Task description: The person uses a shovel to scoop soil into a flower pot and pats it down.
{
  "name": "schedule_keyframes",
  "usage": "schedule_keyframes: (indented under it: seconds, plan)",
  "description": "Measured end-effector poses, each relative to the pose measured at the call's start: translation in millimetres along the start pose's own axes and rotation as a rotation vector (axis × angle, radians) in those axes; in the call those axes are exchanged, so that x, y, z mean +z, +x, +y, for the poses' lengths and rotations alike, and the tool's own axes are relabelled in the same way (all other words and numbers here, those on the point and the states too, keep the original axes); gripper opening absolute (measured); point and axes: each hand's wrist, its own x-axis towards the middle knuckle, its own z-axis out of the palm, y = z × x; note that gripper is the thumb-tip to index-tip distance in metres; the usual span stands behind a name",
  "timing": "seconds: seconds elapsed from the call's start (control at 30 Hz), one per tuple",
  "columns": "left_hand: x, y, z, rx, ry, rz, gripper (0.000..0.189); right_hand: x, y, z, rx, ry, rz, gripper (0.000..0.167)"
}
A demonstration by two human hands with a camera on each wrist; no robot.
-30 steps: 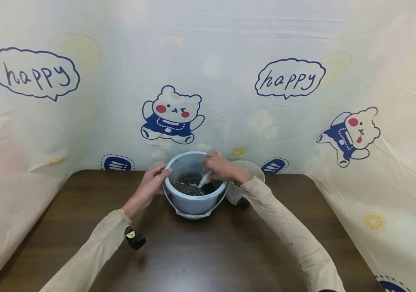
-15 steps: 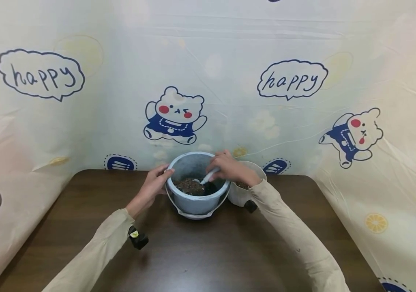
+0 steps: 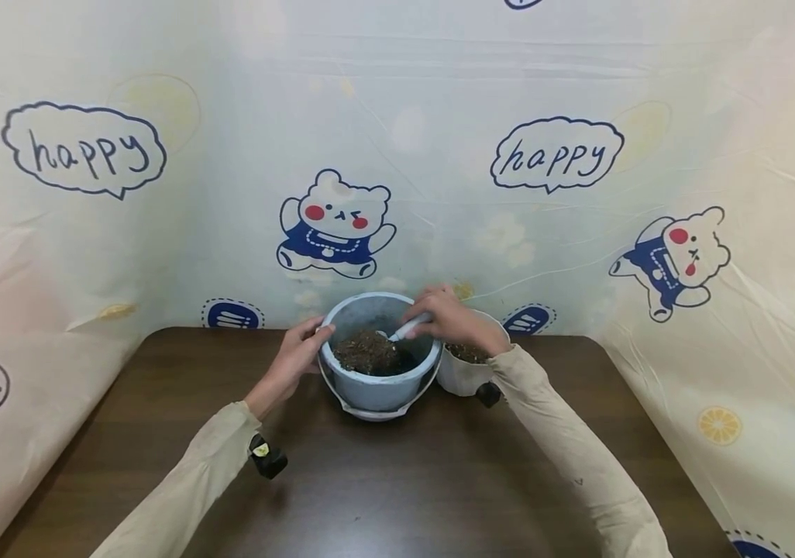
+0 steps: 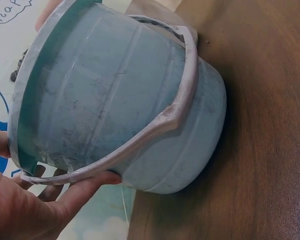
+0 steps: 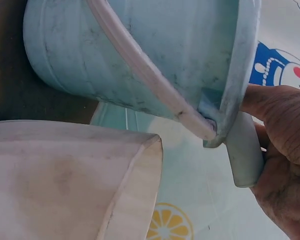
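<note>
Head view. Round pale-blue plastic bucket [image 3: 376, 391], upright on a dark brown wood-grain table [image 3: 369, 480], toward the far edge. White curved carrying handle [image 3: 373, 416], lowered on the bucket's near side. Dark brown crumbly soil [image 3: 366, 354], inside the bucket, heaped to the left. Left hand [image 3: 288, 358]: holds the bucket's left rim, thumb over the edge. Right hand [image 3: 448, 319]: grips a pale blue-grey tool with a rounded grip [image 3: 413, 327] over the bucket's right side; the tool's working end meets the soil and is partly hidden. White round pot [image 3: 462, 377], just right of the bucket, partly covered by the right hand and forearm; brown fill [image 3: 466, 353] inside. Two beige sleeves [image 3: 209, 457]. Backdrop: pale printed cloth [image 3: 439, 77] with blue bears and "happy" bubbles.

Left wrist view. Bucket wall, scuffed and ribbed. Left hand at the rim by the carrying handle's end, one finger against the outer wall.

Right wrist view. Right hand closed round the tool's grip, its blunt end jutting past the bucket rim. White pot near, a gap visible between it and the bucket.
</note>
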Motion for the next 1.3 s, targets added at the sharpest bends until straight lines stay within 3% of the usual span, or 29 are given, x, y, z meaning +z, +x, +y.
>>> schedule_keyframes:
  seconds: [0.2,0.73,1.07,1.3]
  plan:
    - [0.4,-2.7,-1.6,-0.001,0.000,0.007,0.052,0,-7.2,3,0.033,0.036,0.054,0.027]
    - [1.2,-6.1,-4.1,-0.006,-0.010,-0.002,0.052,1,-18.7,9,0.009,0.078,0.142,0.024]
    - [-0.2,-4.9,-3.4,-0.005,-0.006,0.007,0.053,-14,-28.0,26,-0.077,0.117,0.245,0.020]
    - [0.3,-4.0,-2.3,0.014,-0.008,0.022,0.052,-32,-46.6,41,-0.048,0.133,0.255,0.018]
